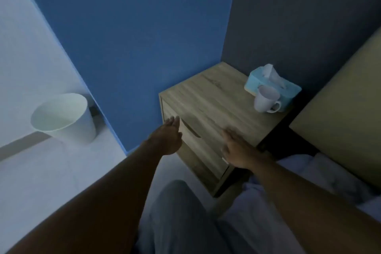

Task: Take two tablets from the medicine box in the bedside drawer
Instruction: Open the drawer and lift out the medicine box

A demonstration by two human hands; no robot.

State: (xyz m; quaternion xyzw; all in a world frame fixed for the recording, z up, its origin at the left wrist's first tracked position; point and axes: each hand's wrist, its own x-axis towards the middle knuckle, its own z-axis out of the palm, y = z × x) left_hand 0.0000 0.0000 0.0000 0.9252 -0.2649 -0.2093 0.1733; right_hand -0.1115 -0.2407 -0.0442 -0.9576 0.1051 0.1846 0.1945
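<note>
Drawer (pixel 198 130): shut; likely slides stiffly, best hooked at the cut-out.
Left hand (pixel 168 137): spread, empty.
Right hand (pixel 237 150): spread, empty.
Medicine box: unseen.

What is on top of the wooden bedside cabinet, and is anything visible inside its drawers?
On the bedside cabinet stand a white mug and, behind it, a blue tissue box. The top drawer is shut, so its contents, medicine box included, are hidden.
</note>
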